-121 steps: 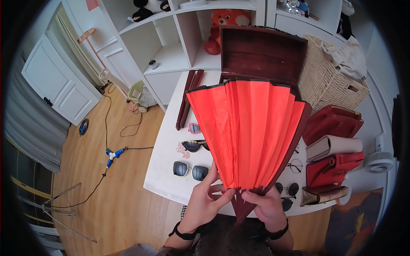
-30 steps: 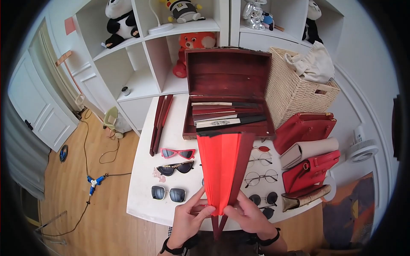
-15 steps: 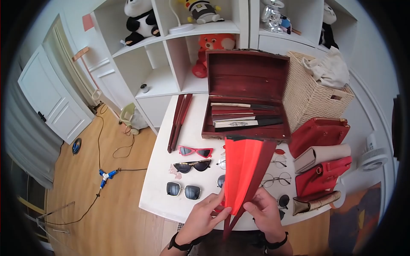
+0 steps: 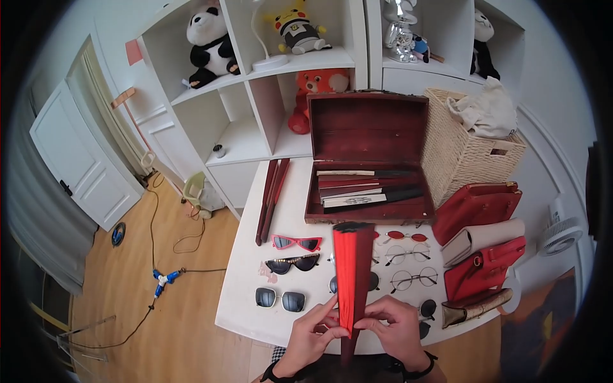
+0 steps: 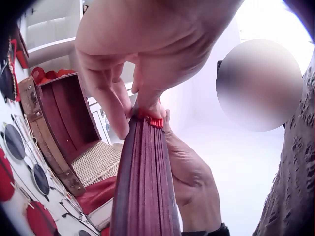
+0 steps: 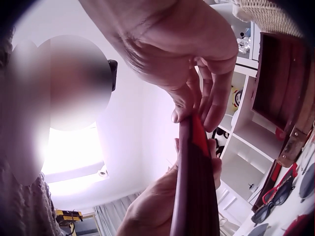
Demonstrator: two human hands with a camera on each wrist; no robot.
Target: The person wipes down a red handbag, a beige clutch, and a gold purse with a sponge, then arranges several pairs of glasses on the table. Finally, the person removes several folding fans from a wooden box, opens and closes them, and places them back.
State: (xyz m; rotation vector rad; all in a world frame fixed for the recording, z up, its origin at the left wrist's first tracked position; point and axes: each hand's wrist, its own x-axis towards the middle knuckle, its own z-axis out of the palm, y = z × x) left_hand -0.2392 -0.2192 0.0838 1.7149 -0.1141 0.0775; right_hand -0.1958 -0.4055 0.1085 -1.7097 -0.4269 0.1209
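A red folding fan [image 4: 352, 274] with dark red ribs stands nearly folded together above the table's near edge. My left hand [image 4: 313, 338] pinches it from the left, thumb near the lower end of the red leaf. From the other side my right hand [image 4: 394, 329] grips the same stretch between thumb and fingers. In the left wrist view the stacked ribs [image 5: 145, 182] lie close against one another below the hand. The right wrist view shows the dark outer rib [image 6: 189, 182] with a sliver of red leaf at the fingertips.
Behind the fan an open dark red case [image 4: 370, 127] holds several folded fans. Two closed fans [image 4: 271, 201] lie at the left of the white table [image 4: 239, 313]. Sunglasses [image 4: 281, 299] and round glasses [image 4: 414, 278] lie in rows. Handbags [image 4: 485, 262] line the right, before a wicker basket [image 4: 472, 159].
The fan has gone from widely spread to a narrow, almost closed bundle. Both hands have stayed on it, drawing its sides together. The head view has shifted, showing the case's contents.
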